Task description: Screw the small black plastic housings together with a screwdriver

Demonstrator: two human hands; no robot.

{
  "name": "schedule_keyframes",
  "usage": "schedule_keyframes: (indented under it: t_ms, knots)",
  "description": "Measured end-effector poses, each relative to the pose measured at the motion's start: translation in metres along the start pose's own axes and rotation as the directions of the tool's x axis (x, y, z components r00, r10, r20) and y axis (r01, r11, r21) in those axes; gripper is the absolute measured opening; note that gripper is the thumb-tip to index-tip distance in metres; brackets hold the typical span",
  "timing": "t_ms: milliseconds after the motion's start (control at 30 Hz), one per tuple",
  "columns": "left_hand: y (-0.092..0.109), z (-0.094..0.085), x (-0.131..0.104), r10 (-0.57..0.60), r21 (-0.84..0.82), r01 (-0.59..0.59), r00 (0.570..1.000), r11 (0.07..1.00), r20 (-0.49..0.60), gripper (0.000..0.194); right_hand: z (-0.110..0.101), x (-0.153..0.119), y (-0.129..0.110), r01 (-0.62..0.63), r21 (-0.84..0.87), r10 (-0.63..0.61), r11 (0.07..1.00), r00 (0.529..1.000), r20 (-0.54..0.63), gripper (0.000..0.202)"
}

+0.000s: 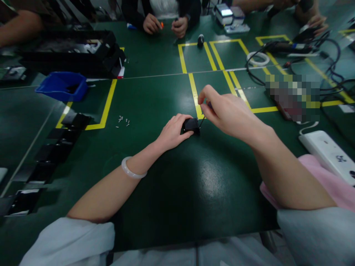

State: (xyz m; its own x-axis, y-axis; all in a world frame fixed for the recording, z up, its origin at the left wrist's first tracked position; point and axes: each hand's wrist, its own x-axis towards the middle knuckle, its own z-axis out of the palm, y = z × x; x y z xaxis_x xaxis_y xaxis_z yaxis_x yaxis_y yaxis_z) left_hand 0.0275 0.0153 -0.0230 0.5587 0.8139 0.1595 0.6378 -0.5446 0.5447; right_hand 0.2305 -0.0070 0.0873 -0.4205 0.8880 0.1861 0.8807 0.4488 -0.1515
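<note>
My left hand [176,132] is closed around a small black box-shaped part [192,125], steadying it on the green table. In my right hand [217,109] is a screwdriver [202,122], pinched between thumb and fingers. Its thin dark shaft slants down to the right side of the black part; my fingers hide most of its handle. Whether the tip touches a screw is too small to tell. Several small screws [124,121] lie loose on the table to the left of my left hand.
A blue bin [63,85] and a black tray [66,55] stand at left, above a row of black parts [50,151]. At right are a white power strip [327,155], pink cloth [318,177] and cables [332,48]. Across the table, another person's hands [166,26] are at work.
</note>
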Motion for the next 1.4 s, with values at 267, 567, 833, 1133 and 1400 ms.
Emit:
schedule_keyframes:
  t_ms: [267,567,833,1133,1400]
  knots:
    - [-0.0016,-0.0002,-0.0003,0.004,-0.004,-0.004,1.0,1.0,0.007,0.044,-0.0012,-0.0003,0.0,0.0,-0.049,0.001,0.999,1.0,0.024,0.032]
    - [-0.004,0.0007,-0.0002,0.009,-0.004,-0.009,1.0,1.0,0.009,0.043,-0.0017,-0.0013,-0.0007,0.019,-0.025,-0.018,1.0,1.0,0.008,0.03]
    - [-0.0036,0.0009,0.0002,0.003,-0.015,-0.003,1.0,1.0,0.009,0.043,-0.0004,-0.0005,-0.0004,-0.004,-0.022,0.004,1.0,1.0,0.015,0.031]
    - [-0.003,0.0006,-0.0002,0.005,-0.012,-0.005,1.0,1.0,0.01,0.044,-0.0022,0.0,-0.0016,-0.009,-0.049,0.011,0.999,0.999,0.036,0.032]
    - [-0.0037,0.001,-0.0003,0.01,-0.009,-0.01,1.0,1.0,0.001,0.043,-0.0015,-0.0013,-0.0015,0.011,-0.022,-0.011,1.0,1.0,0.015,0.031]
